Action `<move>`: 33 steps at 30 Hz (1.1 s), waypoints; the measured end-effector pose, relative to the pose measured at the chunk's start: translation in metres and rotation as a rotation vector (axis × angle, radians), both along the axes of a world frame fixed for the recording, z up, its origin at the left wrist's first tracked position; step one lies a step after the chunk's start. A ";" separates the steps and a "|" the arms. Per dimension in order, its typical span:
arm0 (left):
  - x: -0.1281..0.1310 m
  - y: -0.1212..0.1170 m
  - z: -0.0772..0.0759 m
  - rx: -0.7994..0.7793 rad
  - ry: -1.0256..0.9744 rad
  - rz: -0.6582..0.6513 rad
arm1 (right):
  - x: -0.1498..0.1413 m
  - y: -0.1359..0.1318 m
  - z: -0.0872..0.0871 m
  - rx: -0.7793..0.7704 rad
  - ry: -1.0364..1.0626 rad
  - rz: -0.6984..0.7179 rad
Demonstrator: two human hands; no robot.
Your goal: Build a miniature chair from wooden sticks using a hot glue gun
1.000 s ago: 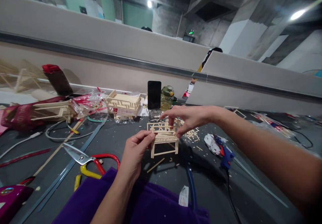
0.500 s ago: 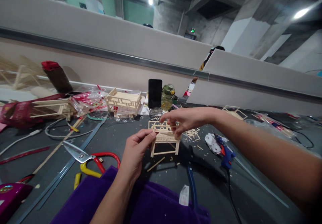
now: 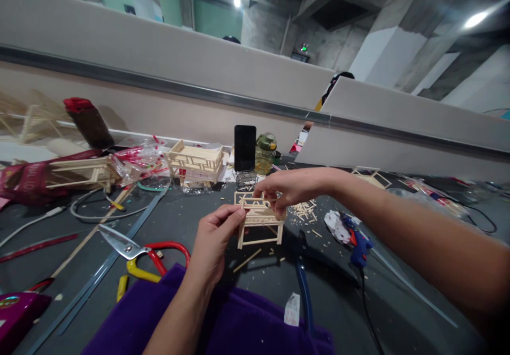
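Observation:
A small wooden-stick model (image 3: 261,221), shaped like a little bench or bed with legs and a railing, stands upright on the dark table between my hands. My left hand (image 3: 217,230) pinches its left front corner between thumb and fingers. From above, my right hand (image 3: 279,189) reaches over the model's right side, its fingers bent down at the railing and right edge. Whether a loose stick sits in those right fingertips is hidden. Just in front of the model lies a thin loose stick (image 3: 247,260).
Scissors (image 3: 135,251) with red and yellow handles lie at left, a blue glue gun (image 3: 359,248) at right. Blue-handled pliers (image 3: 305,291) rest near the purple cloth (image 3: 239,323). Behind stand a phone (image 3: 244,148), a bottle (image 3: 265,154), another stick model (image 3: 195,161) and cut sticks (image 3: 303,210).
Very little differs. My right hand has shifted slightly at the railing, while my left hand keeps its hold on the model's corner.

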State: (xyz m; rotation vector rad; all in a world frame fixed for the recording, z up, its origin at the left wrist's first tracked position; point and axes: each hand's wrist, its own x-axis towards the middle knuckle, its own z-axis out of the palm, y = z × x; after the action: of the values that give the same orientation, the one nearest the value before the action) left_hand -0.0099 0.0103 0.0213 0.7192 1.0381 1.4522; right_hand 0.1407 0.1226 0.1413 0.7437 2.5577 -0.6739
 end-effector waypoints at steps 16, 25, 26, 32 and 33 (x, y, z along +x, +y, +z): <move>0.000 0.000 0.001 0.001 -0.001 0.015 | -0.004 0.008 -0.004 -0.185 -0.016 -0.025; -0.001 0.001 0.000 -0.006 0.009 0.024 | 0.000 0.008 -0.005 -0.183 -0.015 0.001; -0.001 0.001 0.000 -0.006 0.010 0.021 | 0.000 0.007 -0.004 -0.170 -0.013 0.007; -0.001 0.001 -0.001 -0.005 0.013 0.015 | 0.002 0.003 -0.002 -0.094 0.013 0.017; -0.001 0.001 -0.002 -0.004 0.014 0.015 | 0.002 0.002 -0.002 -0.087 0.016 0.015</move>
State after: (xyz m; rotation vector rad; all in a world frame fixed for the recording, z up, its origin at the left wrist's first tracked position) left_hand -0.0109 0.0118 0.0198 0.7205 1.0588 1.4594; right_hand 0.1425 0.1246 0.1395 0.6921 2.5273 -0.7837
